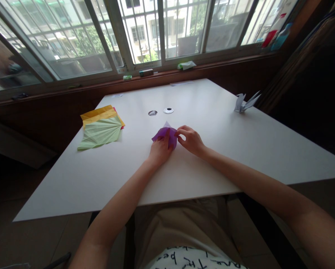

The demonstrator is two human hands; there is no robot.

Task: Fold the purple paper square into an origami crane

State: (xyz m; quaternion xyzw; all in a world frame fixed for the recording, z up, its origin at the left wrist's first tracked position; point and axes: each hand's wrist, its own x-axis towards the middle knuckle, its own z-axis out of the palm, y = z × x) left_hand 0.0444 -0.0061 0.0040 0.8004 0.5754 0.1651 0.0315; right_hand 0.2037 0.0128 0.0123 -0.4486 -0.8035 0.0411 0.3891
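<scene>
Left hand: was bare, no glove, no ring or watch visible.
Right hand: was bare as well, nothing was worn on the fingers.
Forearms: both were uncovered up to the lower edge of the picture; no sleeve was visible on them.
Shirt: was white, with black handwritten-style letters printed on it; only a small part was seen at the bottom edge.
Trousers: were of a plain beige or khaki cloth, seen under the table edge.

black handwritten-style letters on white shirt at 6 o'clock, upside down, too partial to read
</scene>
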